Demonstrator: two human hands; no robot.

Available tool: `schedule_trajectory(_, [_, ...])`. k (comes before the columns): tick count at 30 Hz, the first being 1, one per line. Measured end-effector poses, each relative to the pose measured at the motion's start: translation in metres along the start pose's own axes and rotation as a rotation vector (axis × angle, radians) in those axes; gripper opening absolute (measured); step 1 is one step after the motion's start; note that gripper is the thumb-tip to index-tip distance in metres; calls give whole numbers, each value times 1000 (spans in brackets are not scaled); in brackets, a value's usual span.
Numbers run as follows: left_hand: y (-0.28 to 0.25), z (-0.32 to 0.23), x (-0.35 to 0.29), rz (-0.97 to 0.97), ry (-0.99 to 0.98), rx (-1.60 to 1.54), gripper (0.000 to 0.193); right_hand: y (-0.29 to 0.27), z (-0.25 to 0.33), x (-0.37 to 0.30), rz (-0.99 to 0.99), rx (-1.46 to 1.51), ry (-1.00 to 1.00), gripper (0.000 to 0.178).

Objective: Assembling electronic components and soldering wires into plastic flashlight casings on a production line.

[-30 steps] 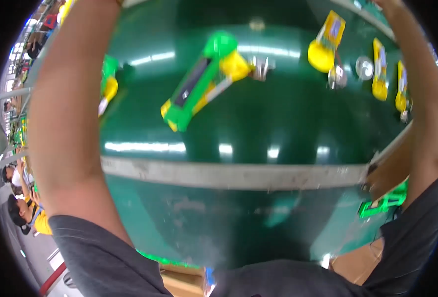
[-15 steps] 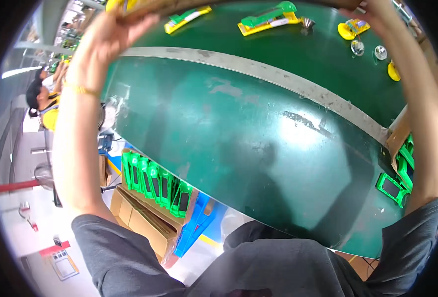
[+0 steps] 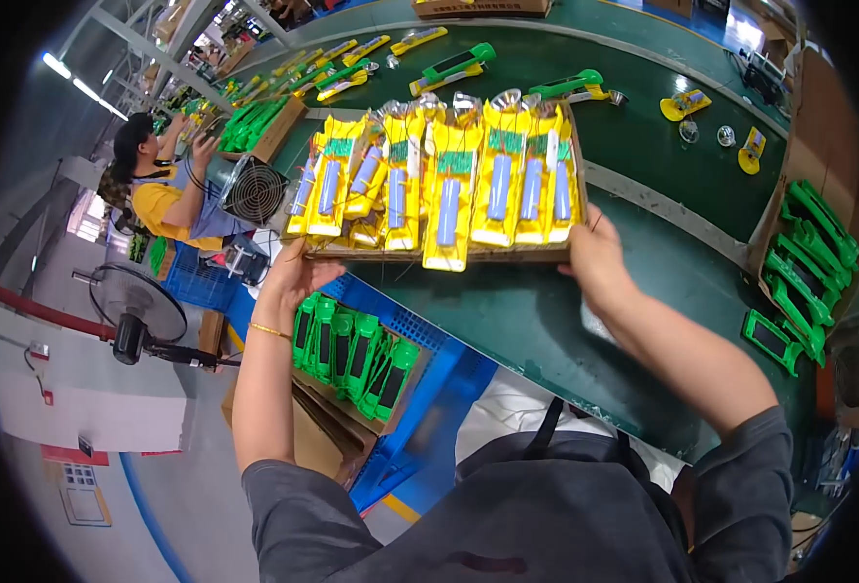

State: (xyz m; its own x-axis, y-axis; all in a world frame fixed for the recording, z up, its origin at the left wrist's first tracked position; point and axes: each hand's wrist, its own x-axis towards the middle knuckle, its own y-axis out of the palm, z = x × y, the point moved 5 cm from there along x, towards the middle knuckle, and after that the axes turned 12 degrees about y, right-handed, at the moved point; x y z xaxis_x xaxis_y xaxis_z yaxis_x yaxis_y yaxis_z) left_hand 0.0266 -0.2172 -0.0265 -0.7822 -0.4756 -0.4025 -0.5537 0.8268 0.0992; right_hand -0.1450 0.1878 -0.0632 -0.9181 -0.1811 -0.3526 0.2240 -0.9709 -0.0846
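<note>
Crosswise before the person, a flat brown cardboard tray (image 3: 507,255) of yellow bagged packs (image 3: 449,185) hangs above the green conveyor table (image 3: 663,146), long axis left-right; left hand (image 3: 293,277) and right hand (image 3: 595,257) grip opposite ends, equally near.

a flat brown cardboard tray (image 3: 371,255), held level above the green conveyor's near edge, carries a row of yellow packets (image 3: 449,180) with grey-blue tubes, lying side by side, overlapping.
</note>
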Motion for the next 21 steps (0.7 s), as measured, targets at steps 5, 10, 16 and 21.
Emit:
schedule_trajectory(5, [-28,13,35,-10,87,222,51,37,-36,-24,-103,-161,-35,22])
schedule_trajectory(10, [-51,9,71,23,76,270,46,66,-17,-65,-136,-200,-69,37])
schedule_trajectory(16, [-44,7,85,45,86,271,42,79,-31,-84,-152,-147,-99,58])
schedule_trajectory(21, [-54,1,102,73,133,269,43,82,-44,-101,-41,-122,-197,72])
